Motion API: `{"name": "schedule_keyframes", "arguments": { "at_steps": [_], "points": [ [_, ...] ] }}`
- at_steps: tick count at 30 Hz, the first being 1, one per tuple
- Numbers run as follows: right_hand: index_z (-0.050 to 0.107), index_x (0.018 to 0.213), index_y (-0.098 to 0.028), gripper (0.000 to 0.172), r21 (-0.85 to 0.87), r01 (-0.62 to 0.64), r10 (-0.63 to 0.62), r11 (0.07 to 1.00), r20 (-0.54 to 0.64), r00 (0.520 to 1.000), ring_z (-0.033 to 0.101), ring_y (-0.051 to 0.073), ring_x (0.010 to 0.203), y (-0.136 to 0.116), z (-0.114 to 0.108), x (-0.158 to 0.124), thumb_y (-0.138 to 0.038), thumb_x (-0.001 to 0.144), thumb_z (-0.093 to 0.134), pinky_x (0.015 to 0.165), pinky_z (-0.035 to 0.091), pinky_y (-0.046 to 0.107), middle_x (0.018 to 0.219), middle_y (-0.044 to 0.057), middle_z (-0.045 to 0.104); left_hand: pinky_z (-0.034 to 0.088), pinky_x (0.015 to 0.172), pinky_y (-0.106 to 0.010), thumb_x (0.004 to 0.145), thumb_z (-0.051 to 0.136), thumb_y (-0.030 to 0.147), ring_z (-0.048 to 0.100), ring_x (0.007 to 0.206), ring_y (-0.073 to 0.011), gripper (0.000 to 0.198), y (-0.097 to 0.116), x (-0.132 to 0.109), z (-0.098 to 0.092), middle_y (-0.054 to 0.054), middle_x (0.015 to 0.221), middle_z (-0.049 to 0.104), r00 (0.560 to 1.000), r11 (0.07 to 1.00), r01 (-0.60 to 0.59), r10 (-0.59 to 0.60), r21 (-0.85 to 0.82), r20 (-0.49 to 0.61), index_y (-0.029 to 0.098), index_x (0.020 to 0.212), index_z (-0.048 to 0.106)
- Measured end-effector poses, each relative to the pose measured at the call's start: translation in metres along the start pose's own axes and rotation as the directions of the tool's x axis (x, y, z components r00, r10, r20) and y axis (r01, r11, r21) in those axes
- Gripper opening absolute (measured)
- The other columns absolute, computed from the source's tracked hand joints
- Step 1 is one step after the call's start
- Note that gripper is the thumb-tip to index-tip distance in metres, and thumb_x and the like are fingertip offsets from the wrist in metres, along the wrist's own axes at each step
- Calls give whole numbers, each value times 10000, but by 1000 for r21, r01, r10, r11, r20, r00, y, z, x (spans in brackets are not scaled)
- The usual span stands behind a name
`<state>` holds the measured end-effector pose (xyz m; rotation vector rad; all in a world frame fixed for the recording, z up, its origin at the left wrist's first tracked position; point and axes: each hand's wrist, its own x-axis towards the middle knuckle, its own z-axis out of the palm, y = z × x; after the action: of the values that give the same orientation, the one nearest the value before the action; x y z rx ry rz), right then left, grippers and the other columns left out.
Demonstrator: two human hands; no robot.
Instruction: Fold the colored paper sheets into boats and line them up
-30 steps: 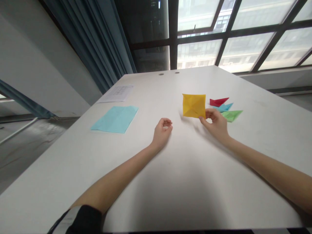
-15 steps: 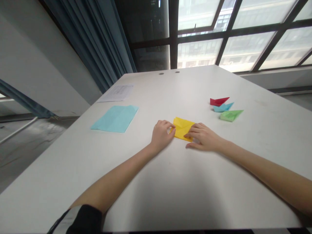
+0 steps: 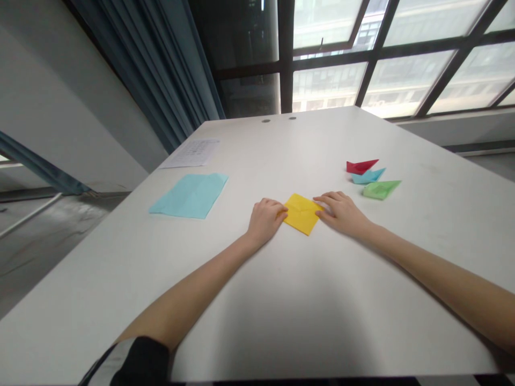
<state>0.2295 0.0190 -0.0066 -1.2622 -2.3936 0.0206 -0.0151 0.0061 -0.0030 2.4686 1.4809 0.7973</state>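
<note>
Paper (image 3: 303, 214) between left fingers (image 3: 278, 207) and right fingers (image 3: 328, 200)

washed-out daylight glares through the window (image 3: 330, 86) behind the desk (image 3: 298, 316); soft shadow greys its near side; edges look stretched.

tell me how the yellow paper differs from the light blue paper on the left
The yellow paper looks smaller than the light blue paper. The yellow paper points a corner toward the person; the light blue paper, an edge. The left grip and right grip touch the yellow paper; the light blue paper lies apart from both. Both papers rest on the white table.
</note>
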Motion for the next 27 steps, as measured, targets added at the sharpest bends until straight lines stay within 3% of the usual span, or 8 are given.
{"name": "schedule_keyframes", "arguments": {
  "at_steps": [5, 9, 16, 21, 27],
  "points": [
    [576, 1112, -175, 355, 7, -38, 38, 999, 21, 999, 521, 271, 959, 8, 8, -2, -361, 824, 481, 799, 405, 425, 1072, 121, 593, 363, 811, -366, 796, 564, 314, 508, 968, -241, 266, -3, 0, 1, -63, 1022, 647, 997, 993, 70, -67, 100, -36, 206, 1035, 611],
    [577, 1036, -197, 292, 102, -44, 46, 994, -23, 999, 528, 261, 923, 8, 9, -2, -349, 793, 524, 790, 407, 416, 1020, 95, 609, 361, 792, -355, 801, 550, 326, 513, 949, -235, 222, -3, 0, 0, -52, 981, 651, 998, 990, 55, -50, 128, -44, 208, 974, 624],
    [580, 870, -202, 136, 216, -11, 22, 976, -45, 999, 532, 221, 849, 3, 5, -1, -196, 760, 501, 798, 406, 374, 901, 56, 625, 354, 815, -348, 753, 504, 123, 507, 929, -207, 175, -1, 0, -3, -33, 911, 647, 998, 999, 0, 4, 54, -65, 205, 836, 634],
    [622, 845, -199, 248, 170, 43, -39, 985, -29, 999, 537, 216, 862, 4, 4, -2, -89, 736, 428, 792, 405, 373, 938, 58, 627, 368, 811, -362, 701, 457, 34, 496, 914, -208, 265, 0, -1, -3, -38, 856, 655, 997, 997, -81, 81, -15, -8, 201, 768, 652],
    [658, 896, -201, 231, 85, 86, -86, 993, -13, 996, 541, 225, 878, -9, -1, -4, -187, 806, 446, 781, 399, 378, 947, 72, 634, 409, 804, -376, 751, 462, 94, 497, 878, -214, 236, 4, -1, -3, -65, 835, 653, 988, 989, -147, 149, -34, 49, 190, 821, 665]
  ]
}}
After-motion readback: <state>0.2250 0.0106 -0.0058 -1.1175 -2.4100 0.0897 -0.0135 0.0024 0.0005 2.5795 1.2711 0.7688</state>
